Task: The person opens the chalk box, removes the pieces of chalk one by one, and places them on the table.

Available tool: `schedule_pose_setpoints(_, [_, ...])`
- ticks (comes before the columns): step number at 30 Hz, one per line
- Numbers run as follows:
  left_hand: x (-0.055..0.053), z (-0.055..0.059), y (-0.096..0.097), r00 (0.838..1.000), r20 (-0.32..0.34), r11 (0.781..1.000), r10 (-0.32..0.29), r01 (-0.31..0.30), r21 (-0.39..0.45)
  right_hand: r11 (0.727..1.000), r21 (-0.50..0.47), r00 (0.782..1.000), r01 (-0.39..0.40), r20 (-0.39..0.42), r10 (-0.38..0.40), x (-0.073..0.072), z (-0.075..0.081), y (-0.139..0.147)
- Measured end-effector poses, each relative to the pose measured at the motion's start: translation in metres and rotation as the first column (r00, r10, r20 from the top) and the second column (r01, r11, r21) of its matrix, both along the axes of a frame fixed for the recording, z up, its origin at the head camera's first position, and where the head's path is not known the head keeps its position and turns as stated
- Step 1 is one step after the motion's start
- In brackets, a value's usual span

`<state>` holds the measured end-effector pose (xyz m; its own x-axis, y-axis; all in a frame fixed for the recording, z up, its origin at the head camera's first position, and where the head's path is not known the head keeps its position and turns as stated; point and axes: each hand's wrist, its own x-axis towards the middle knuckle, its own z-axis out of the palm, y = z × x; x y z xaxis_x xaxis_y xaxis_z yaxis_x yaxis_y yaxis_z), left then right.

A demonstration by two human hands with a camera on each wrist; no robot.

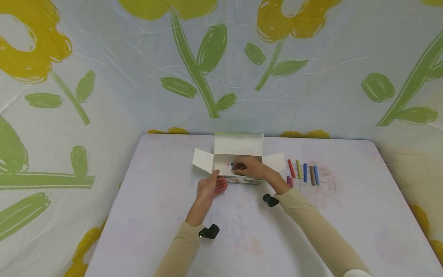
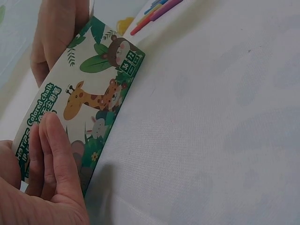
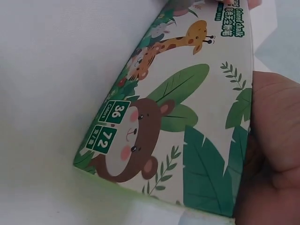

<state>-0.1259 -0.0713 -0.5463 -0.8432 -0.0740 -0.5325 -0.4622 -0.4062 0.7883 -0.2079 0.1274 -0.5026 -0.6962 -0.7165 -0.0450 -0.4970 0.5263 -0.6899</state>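
Note:
An open white cardboard chalk box (image 1: 238, 145) stands near the back of the table, its flaps spread; its printed front (image 2: 96, 77) shows cartoon animals and the words "Colored chalk". My left hand (image 1: 208, 187) holds the box at its front left corner, thumb at the rim and fingers (image 2: 61, 159) along the front panel. Inside the box is my right hand (image 1: 254, 168), its fingers bent downward. A small blue piece (image 1: 232, 164) shows at those fingertips, and whether they pinch it cannot be seen. In the right wrist view the front panel (image 3: 173, 108) hides the fingertips.
Right of the box lie several chalk sticks: a red one (image 1: 291, 168), a yellow-green one (image 1: 299, 169), a dark blue one (image 1: 305, 172), a brown one (image 1: 312, 175), a lighter blue one (image 1: 316, 175) and shorter purple-pink ones (image 1: 288, 181). Flowered cloth (image 1: 138, 96) hangs around the white table (image 1: 159, 161).

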Motion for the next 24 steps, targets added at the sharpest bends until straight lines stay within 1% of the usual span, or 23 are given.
schedule_pose_setpoints(2, [0.000, 0.000, 0.000, 1.000, 0.004, 1.000, 0.003, -0.003, -0.001, 0.998, 0.056, 1.000, -0.003, 0.010, 0.002, -0.001, 0.001, -0.003])
schedule_pose_setpoints(5, [0.000, 0.001, 0.001, 1.000, 0.005, 1.000, 0.010, -0.010, -0.003, 0.993, 0.117, 0.996, -0.019, 0.083, 0.009, -0.004, 0.004, -0.005])
schedule_pose_setpoints(8, [0.001, 0.002, 0.002, 1.000, 0.011, 1.000, 0.016, -0.016, -0.002, 0.986, 0.157, 0.986, -0.047, 0.164, 0.021, -0.007, 0.007, -0.008])
schedule_pose_setpoints(11, [0.001, 0.002, 0.002, 1.000, 0.006, 1.000, 0.019, -0.018, -0.009, 0.982, 0.170, 0.976, -0.078, 0.213, 0.041, -0.010, 0.007, -0.009])
schedule_pose_setpoints(16, [0.001, 0.002, 0.002, 1.000, -0.003, 1.000, 0.022, -0.022, -0.006, 0.974, 0.156, 0.965, -0.165, 0.230, 0.127, -0.016, 0.007, -0.011])
schedule_pose_setpoints(18, [0.001, 0.001, 0.002, 1.000, -0.004, 1.000, 0.019, -0.019, 0.000, 0.969, 0.160, 0.959, -0.190, 0.243, 0.148, -0.018, 0.007, -0.012])
schedule_pose_setpoints(24, [0.000, 0.001, 0.002, 1.000, 0.006, 1.000, 0.017, -0.017, 0.010, 0.955, 0.190, 0.939, -0.229, 0.301, 0.165, -0.021, 0.007, -0.016])
